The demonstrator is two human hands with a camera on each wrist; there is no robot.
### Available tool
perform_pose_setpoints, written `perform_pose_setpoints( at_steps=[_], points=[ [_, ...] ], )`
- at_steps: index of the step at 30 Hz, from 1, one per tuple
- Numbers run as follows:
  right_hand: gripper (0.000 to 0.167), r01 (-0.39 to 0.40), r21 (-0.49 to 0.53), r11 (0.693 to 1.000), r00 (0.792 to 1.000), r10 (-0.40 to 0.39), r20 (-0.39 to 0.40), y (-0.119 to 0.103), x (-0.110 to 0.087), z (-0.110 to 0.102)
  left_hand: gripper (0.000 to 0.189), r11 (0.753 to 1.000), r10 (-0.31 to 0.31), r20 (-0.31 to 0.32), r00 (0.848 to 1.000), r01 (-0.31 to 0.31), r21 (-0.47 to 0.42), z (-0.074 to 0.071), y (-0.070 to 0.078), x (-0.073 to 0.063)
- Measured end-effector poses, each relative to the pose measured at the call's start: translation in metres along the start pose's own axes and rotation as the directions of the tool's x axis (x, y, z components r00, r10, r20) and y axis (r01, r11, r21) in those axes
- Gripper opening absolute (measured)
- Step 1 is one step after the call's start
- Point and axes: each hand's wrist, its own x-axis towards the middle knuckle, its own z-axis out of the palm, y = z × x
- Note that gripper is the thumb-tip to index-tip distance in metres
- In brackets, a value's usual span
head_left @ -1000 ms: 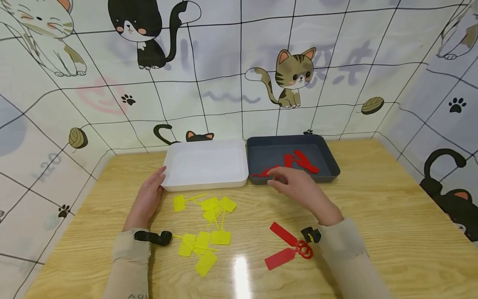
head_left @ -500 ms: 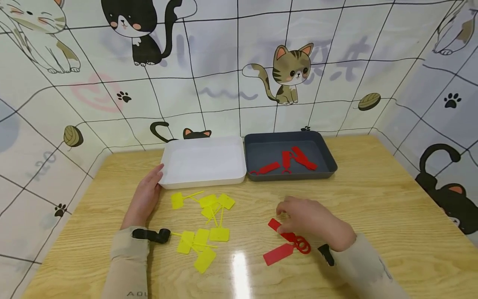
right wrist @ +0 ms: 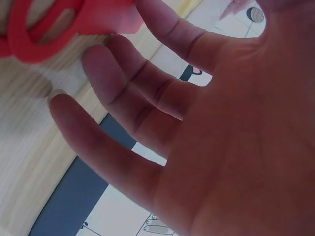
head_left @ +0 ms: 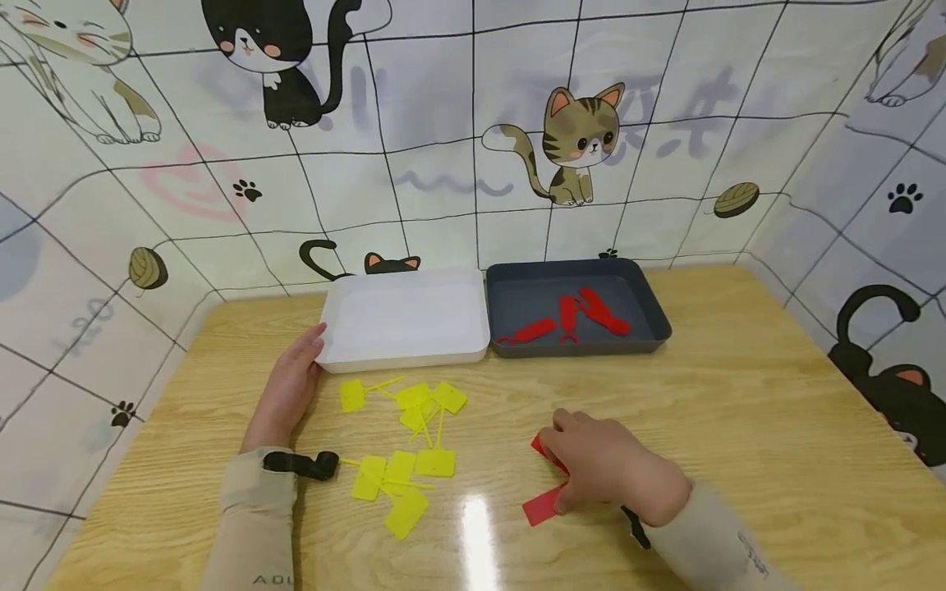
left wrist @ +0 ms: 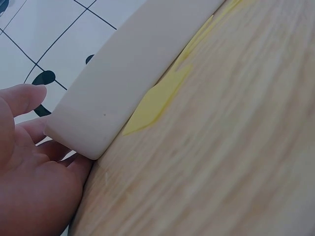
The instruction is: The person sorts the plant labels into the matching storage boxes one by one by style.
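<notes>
My left hand (head_left: 284,398) rests against the left end of the white tray (head_left: 405,364). In the left wrist view its fingers lie along the end of the tray, and the thumb stands off it. My right hand (head_left: 609,460) is low over two red tags (head_left: 543,506) on the table, fingers loosely bent and thumb at the nearer tag. The right wrist view shows the ring end of a red tag (right wrist: 22,42) beside the fingertips; in the head view the hand hides the rings.
Several yellow tags (head_left: 405,513) with thin tails lie in front of the white tray. A dark grey tray (head_left: 643,304), holding several red tags (head_left: 534,331), stands at its right. Behind both trays hangs a cat-patterned sheet (head_left: 443,189).
My right hand has moved from over the grey tray's front edge toward me, down to the two red tags on the table. The left hand keeps its place at the white tray.
</notes>
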Motion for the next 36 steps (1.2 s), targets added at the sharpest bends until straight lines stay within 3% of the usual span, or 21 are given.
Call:
perform_pose_setpoints(
  at_steps=[2,9,14,18,25,34,36],
  points=[
    [0.045,0.023,-0.003,1.000,1.000,-0.023,-0.018,-0.003,0.000,0.001,0.056,1.000,0.002,0.003,1.000,-0.003,0.011,0.000,0.000,0.000],
    [0.031,0.107,-0.004,0.994,0.988,-0.107,-0.107,-0.003,0.003,0.003,0.058,0.997,0.012,0.019,1.000,-0.011,-0.074,0.000,0.001,0.001],
    [0.026,0.091,-0.050,0.995,0.975,-0.099,-0.200,0.002,0.006,0.005,0.056,0.993,0.016,0.022,1.000,-0.013,-0.114,0.001,0.001,0.001],
    [0.027,0.077,-0.044,0.996,0.972,-0.084,-0.219,0.007,0.009,0.005,0.054,0.990,0.010,0.029,1.000,-0.006,-0.140,0.002,0.001,0.000],
    [0.029,0.096,0.027,0.995,0.971,-0.088,-0.221,0.012,0.011,0.004,0.053,1.000,0.002,-0.008,1.000,-0.002,-0.030,0.001,0.000,-0.001],
    [0.026,0.104,0.061,0.993,0.979,-0.091,-0.184,0.018,0.013,0.002,0.053,1.000,-0.003,-0.010,1.000,0.003,-0.015,0.000,-0.001,-0.001],
    [0.024,0.116,0.057,0.992,0.976,-0.103,-0.193,0.019,0.013,0.001,0.052,1.000,0.007,-0.023,1.000,-0.006,0.025,0.001,0.000,0.000]
  ],
)
